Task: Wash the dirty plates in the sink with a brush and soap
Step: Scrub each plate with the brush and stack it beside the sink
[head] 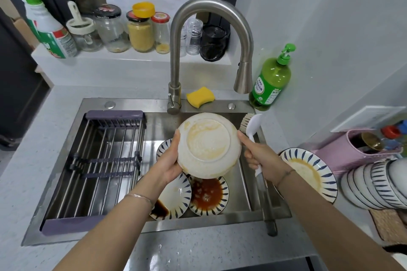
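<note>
**lurker:** Where are you in the wash right now?

**me:** Scrub step, I'd say. My left hand point(170, 160) has its fingers curled round the left rim of a plate point(208, 145). It's tilted up over the sink point(244, 182), underside facing me, with yellowish smears all over it. My right hand point(257, 156) is wrapped round the handle of the brush point(248, 124). The bristles sit just beside the plate's upper right edge, and I can't tell if they touch.

**lurker:** Soap on yet?

**me:** Can't tell. The soap bottle point(272, 81) stands behind the sink's right corner, and no water shows at the faucet point(211, 6). Next move, I reckon, is to bring the bristles onto that underside and work across the smears. I'd keep the left grip firm, since a wet rim could slip. Three more dirty plates point(207, 193) wait in the basin, plus a fourth plate point(308, 171) on the counter point(198, 246).
</note>
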